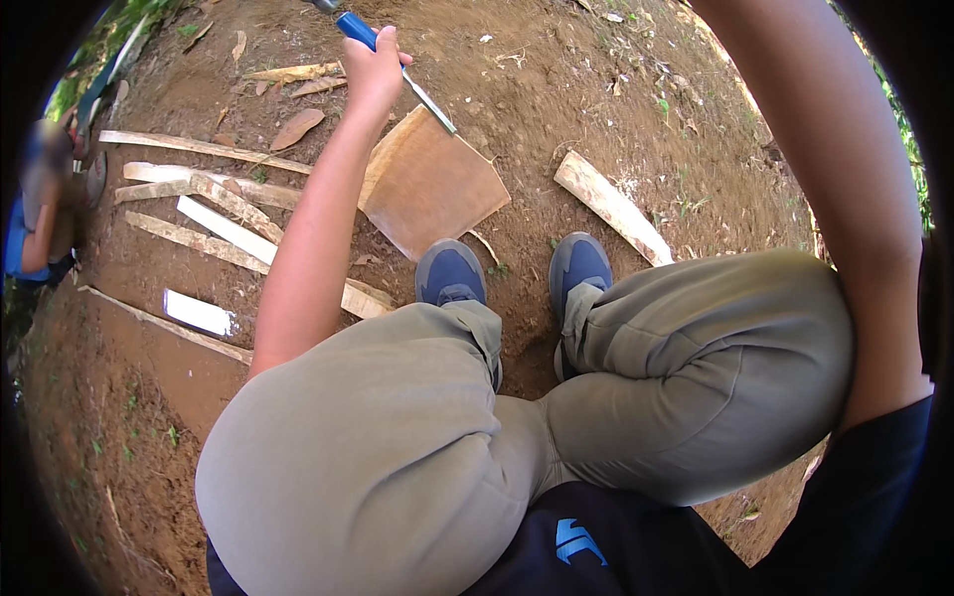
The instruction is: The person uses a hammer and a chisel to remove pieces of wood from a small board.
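Note:
My left hand (376,72) is closed around a chisel (356,30) with a blue handle and a long narrow metal blade. The chisel leans down to the right, its blade tip over the far right edge of a square brown wooden board (437,189). On the ground just beyond my shoes lies this board, paler along its left side. At the top edge, by the handle's end, a bit of a grey metal-looking thing (325,4) shows, mostly cut off. My right arm (830,129) rises along the right side, and its hand is outside the picture.
Several pale wood strips (214,226) lie on the brown soil to the left, near a white rectangular piece (197,312). A thick split piece of wood (611,207) is at the right. My blue shoes (452,274) flank bare soil. Another person (42,214) sits at far left.

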`<control>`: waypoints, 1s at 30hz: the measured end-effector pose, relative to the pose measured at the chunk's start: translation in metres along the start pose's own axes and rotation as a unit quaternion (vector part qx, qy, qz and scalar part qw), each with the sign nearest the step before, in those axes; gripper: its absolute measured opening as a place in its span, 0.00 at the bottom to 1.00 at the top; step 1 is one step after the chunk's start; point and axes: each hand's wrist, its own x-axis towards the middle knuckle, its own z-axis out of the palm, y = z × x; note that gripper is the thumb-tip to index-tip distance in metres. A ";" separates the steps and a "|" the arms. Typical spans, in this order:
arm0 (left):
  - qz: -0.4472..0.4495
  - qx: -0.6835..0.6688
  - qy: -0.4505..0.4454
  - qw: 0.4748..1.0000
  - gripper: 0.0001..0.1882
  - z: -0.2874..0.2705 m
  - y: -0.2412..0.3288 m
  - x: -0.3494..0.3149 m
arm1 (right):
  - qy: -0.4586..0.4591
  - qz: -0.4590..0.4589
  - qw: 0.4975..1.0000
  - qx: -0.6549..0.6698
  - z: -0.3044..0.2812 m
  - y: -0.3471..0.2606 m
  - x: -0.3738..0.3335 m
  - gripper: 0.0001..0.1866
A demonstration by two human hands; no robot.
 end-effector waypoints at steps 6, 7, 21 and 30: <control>0.006 -0.007 0.003 1.000 0.13 0.000 -0.002 0.003 | 0.059 -0.002 0.998 0.015 0.018 0.003 0.005 0.19; 0.007 -0.017 0.000 1.000 0.13 -0.001 -0.005 0.004 | 0.055 -0.005 0.998 0.013 0.019 0.002 0.003 0.19; 0.005 0.024 0.016 1.000 0.12 0.006 0.002 0.000 | 0.065 -0.021 0.997 0.032 0.023 0.011 0.001 0.17; -0.009 0.030 0.001 1.000 0.12 0.011 0.004 0.005 | -0.097 0.064 0.992 0.040 0.014 0.000 0.017 0.18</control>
